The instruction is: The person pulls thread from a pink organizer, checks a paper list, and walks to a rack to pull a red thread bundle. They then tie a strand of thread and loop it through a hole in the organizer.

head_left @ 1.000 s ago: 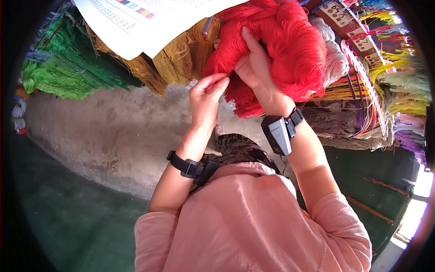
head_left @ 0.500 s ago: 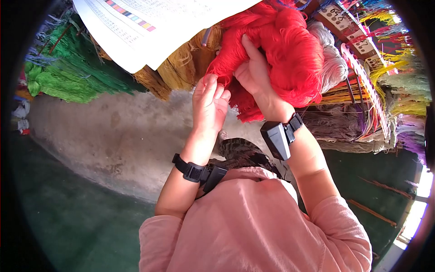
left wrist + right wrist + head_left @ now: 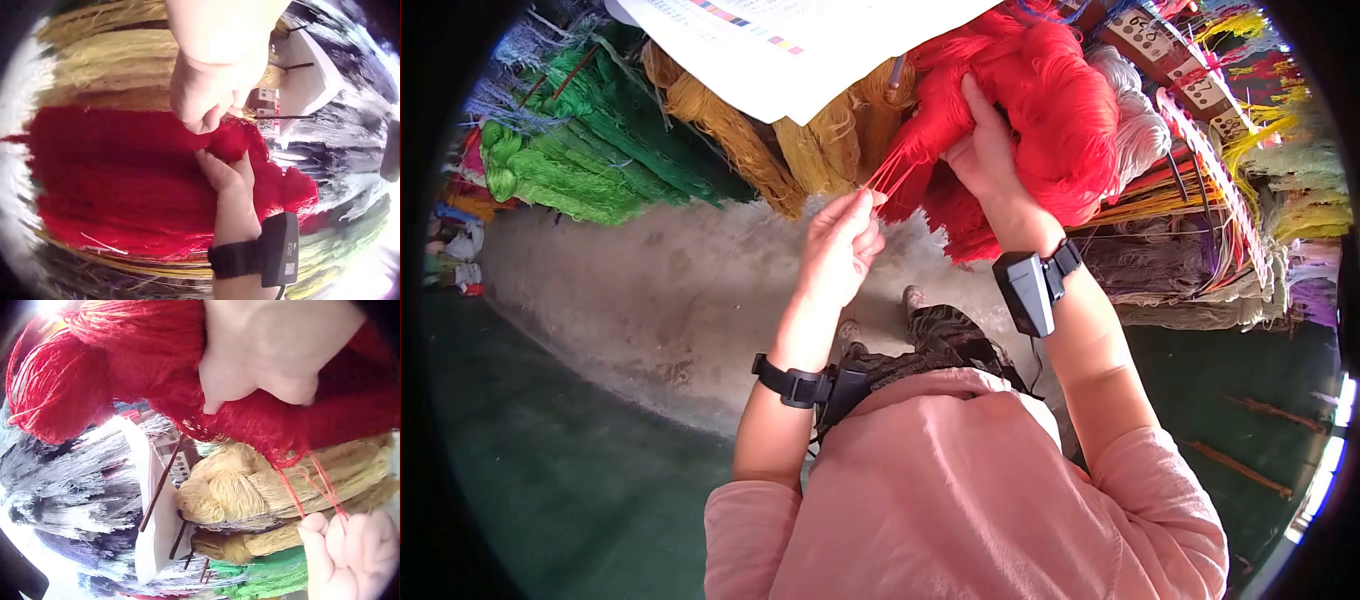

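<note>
A thick hank of red yarn [image 3: 1050,110] hangs in front of the person. The right hand [image 3: 990,170] grips part of it, thumb on top and the other fingers hidden in the yarn. Lower and to the left, the left hand [image 3: 838,245] pinches a few thin red strands [image 3: 322,481] between thumb and fingers. These strands run taut from the hank to the fingertips. In the left wrist view the left hand [image 3: 209,87] overlaps the red bundle, and its fingertips are partly hidden.
A printed paper sheet [image 3: 790,50] with a colour strip lies over ochre hanks [image 3: 720,125]. Green hanks [image 3: 570,165] hang at the left, a grey-white one [image 3: 1135,120] to the right. Dark rods [image 3: 162,481] stick out between the hanks. A numbered rail [image 3: 1175,70] runs at upper right.
The left hand, at the red yarn's edge before, has drawn down and left, pulling thin strands out taut. The right hand keeps its grip on the hank.
</note>
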A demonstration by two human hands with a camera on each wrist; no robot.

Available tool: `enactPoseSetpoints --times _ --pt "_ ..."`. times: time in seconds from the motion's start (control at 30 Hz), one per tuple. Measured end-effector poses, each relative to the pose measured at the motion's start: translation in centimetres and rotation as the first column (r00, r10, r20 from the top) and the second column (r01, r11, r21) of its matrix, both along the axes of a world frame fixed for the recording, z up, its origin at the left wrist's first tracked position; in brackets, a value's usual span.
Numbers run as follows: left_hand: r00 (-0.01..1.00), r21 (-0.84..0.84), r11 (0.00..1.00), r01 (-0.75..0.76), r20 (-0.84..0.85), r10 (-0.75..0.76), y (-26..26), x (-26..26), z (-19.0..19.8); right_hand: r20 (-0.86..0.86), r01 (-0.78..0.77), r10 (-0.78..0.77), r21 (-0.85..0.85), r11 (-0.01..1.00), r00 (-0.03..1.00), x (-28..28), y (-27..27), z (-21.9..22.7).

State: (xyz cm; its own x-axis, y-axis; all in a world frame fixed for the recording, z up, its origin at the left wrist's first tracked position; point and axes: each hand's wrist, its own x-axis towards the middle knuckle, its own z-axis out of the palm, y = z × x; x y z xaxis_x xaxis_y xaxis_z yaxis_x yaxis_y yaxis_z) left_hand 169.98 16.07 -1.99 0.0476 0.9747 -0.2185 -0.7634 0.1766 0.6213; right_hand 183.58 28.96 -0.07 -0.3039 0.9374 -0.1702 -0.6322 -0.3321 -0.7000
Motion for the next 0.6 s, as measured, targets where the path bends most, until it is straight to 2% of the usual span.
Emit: enactPoseSetpoints --times 0.07,0.2,0.3,0.37,0.4,0.5,0.6 --pt "0.992 -0.017 1.000 -0.004 -0.129 0.002 -0.9 -0.9 1.0 0.080 0.053 -0.053 -0.002 0.999 0.995 -0.4 -0.5 0.7" --pt "0.996 -0.113 0.994 -0.012 -0.088 0.002 -4.2 -3.2 -0.8 0.284 0.215 -0.251 0.154 0.965 0.925 -1.5 -0.9 1.2" --pt "0.998 -0.213 0.975 -0.057 -0.002 0.058 -8.5 -6.0 -4.5 0.438 0.251 -0.352 0.273 0.929 0.827 -2.2 -1.1 1.1" --pt "0.999 -0.216 0.976 -0.032 -0.003 0.033 -11.3 -8.1 -4.7 0.505 0.253 -0.380 0.303 0.919 0.775 -1.9 -0.6 1.0" --pt "1.000 -0.219 0.976 -0.023 -0.002 0.023 -12.4 -9.3 -4.9 0.488 0.284 -0.431 0.348 0.894 0.759 -1.9 0.1 0.2" --pt "0.995 -0.295 0.951 -0.097 -0.025 0.093 -15.2 -13.3 -5.5 0.467 0.287 -0.427 0.341 0.895 0.775 -2.0 0.2 0.4" --pt "0.985 -0.367 0.915 -0.170 -0.050 0.163 -17.7 -16.6 -5.9 0.489 0.335 -0.510 0.403 0.852 0.707 -1.6 1.5 -1.1"
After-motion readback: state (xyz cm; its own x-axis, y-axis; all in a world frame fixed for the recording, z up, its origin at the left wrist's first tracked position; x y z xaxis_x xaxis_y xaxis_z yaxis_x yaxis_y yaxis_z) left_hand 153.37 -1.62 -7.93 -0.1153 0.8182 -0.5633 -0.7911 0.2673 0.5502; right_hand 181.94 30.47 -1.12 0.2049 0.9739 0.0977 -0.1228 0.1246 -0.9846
